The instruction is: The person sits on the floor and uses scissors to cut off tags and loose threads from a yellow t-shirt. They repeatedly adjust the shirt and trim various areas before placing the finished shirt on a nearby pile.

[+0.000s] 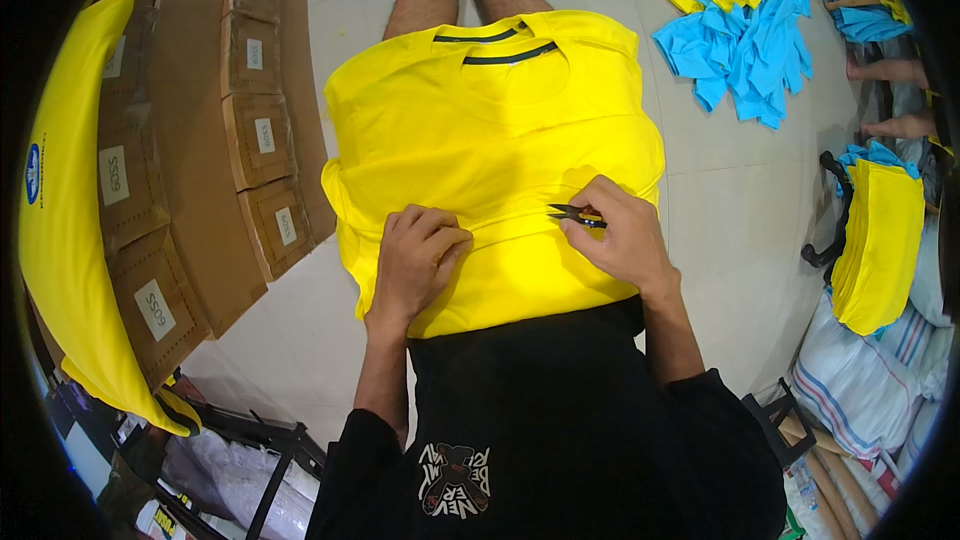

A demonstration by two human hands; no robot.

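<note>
Yellow T-shirts [450, 120] lie one over another across my lap, their dark-taped necklines pointing away from me. With bent fingers, my left hand [422, 259] pinches a fold of the top shirt's fabric near its lower part. Thread snips [577, 215] sit in my right hand [626, 236], blades apart and pointing left, just over a crease in the cloth. Whether a thread lies between the blades is too small to tell.
Labelled cardboard boxes [255, 135] are stacked at the left, with a yellow garment [67, 202] beside them. Blue garments [735, 52] and yellow ones lie on the tiled floor [720, 187] ahead. At right are folded yellow garments [877, 240] and white sacks [855, 375]. Another person's feet [896, 124] show there.
</note>
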